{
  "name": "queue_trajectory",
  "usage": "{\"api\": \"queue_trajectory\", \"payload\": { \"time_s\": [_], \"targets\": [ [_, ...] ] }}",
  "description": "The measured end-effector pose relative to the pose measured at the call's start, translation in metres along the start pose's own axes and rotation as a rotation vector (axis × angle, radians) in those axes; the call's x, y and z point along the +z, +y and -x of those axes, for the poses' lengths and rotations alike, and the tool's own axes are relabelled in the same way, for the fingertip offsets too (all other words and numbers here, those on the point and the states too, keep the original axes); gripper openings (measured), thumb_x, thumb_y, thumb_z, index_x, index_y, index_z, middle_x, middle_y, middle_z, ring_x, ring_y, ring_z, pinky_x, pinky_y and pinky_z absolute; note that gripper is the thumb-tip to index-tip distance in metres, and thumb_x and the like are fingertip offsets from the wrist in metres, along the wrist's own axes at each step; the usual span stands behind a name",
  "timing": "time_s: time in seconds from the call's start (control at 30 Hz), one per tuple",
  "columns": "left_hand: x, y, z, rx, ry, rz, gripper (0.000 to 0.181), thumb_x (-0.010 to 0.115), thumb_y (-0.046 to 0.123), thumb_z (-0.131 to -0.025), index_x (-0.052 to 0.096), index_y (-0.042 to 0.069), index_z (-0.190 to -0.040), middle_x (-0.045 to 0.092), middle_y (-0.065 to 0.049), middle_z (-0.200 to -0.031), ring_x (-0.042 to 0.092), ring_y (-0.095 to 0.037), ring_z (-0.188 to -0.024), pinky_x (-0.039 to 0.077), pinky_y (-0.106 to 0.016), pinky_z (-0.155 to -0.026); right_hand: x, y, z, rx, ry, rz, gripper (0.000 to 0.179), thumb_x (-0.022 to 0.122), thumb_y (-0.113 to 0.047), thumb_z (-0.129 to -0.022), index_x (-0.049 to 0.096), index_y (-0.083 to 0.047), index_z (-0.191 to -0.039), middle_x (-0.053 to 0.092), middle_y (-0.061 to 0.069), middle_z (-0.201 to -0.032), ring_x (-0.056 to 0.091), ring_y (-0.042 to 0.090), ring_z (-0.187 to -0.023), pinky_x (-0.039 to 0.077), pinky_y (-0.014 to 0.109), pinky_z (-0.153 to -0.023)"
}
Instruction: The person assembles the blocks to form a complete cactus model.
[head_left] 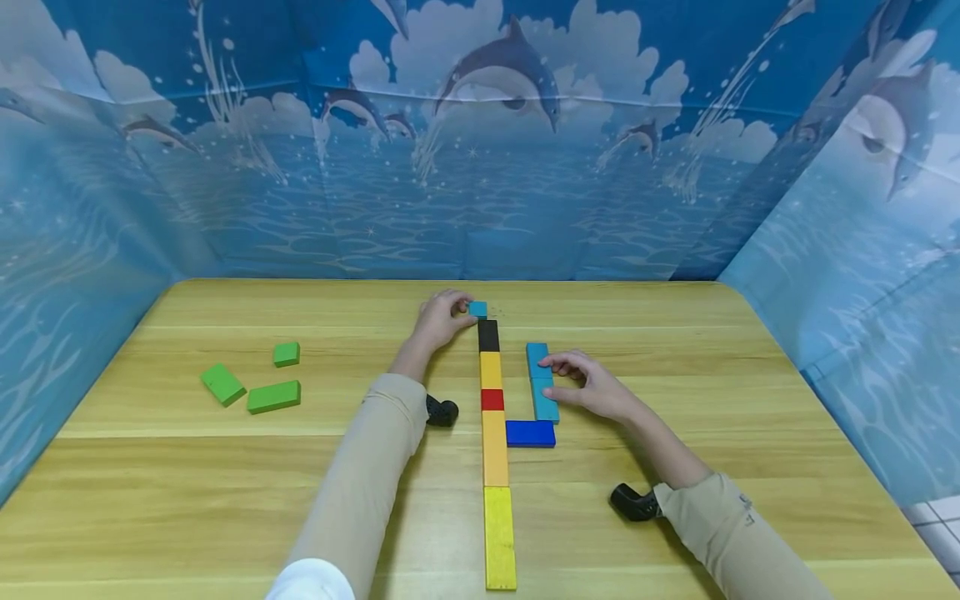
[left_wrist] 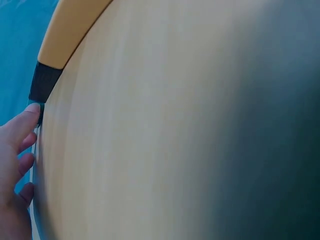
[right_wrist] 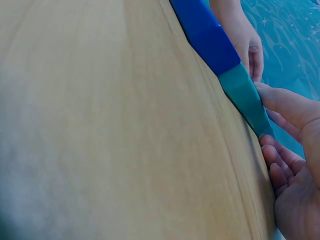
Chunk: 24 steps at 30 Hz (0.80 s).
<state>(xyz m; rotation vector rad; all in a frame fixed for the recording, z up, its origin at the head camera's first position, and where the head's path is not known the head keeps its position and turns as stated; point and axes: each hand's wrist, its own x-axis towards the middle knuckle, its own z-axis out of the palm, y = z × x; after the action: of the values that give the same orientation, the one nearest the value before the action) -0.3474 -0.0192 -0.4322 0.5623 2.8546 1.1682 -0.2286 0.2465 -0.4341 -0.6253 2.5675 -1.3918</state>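
Down the middle of the table runs a line of blocks: yellow (head_left: 499, 537), light orange (head_left: 495, 450), red (head_left: 492, 400), orange-yellow (head_left: 491, 370) and black (head_left: 488, 336). Beyond the black one is a small light blue block (head_left: 478, 308), which my left hand (head_left: 444, 318) pinches between thumb and fingers from its left side. Two light blue blocks (head_left: 546, 402) lie end to end on the right, and a dark blue block (head_left: 531, 433) joins them to the line. My right hand (head_left: 596, 387) touches their right side with thumb and fingertips spread apart.
Three green blocks (head_left: 273, 397) lie apart on the left of the wooden table (head_left: 337, 517). Black devices (head_left: 633, 502) are at both wrists. A blue dolphin-print curtain (head_left: 472, 217) stands behind the table's far edge and along its sides.
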Motion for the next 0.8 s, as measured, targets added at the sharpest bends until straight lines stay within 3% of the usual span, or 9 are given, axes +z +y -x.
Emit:
{"api": "queue_trajectory", "payload": {
  "time_s": [0.27,0.43,0.8],
  "targets": [
    [-0.002,-0.005,0.005,0.086,-0.020,0.061,0.038,0.061,0.013,-0.088,0.055,0.009,-0.126,0.057,-0.008,-0.104,0.047,-0.024,-0.097,0.026,-0.047,-0.097,0.000,0.001,0.000,-0.018,0.005,0.007,0.040,0.068,-0.016,-0.083,0.056,-0.006,-0.119,0.052,0.009,-0.107,0.044,0.023,-0.095,0.038,0.030,-0.079],
    [-0.005,-0.006,0.009,0.096,-0.074,0.029,0.040,0.054,0.010,-0.089,0.053,0.013,-0.130,0.054,-0.008,-0.114,0.044,-0.026,-0.106,0.023,-0.048,-0.100,0.000,0.002,0.000,-0.027,0.008,0.004,0.039,0.068,-0.016,-0.083,0.056,-0.006,-0.119,0.052,0.009,-0.107,0.044,0.024,-0.094,0.038,0.030,-0.078],
    [-0.003,0.000,0.012,0.083,-0.133,-0.038,0.052,0.056,0.033,-0.089,0.045,0.015,-0.136,0.042,-0.008,-0.136,0.031,-0.027,-0.126,0.017,-0.047,-0.105,0.000,0.000,0.001,-0.009,0.000,-0.003,0.041,0.069,-0.017,-0.082,0.056,-0.006,-0.119,0.052,0.009,-0.109,0.044,0.024,-0.096,0.039,0.031,-0.081]
  ]
}}
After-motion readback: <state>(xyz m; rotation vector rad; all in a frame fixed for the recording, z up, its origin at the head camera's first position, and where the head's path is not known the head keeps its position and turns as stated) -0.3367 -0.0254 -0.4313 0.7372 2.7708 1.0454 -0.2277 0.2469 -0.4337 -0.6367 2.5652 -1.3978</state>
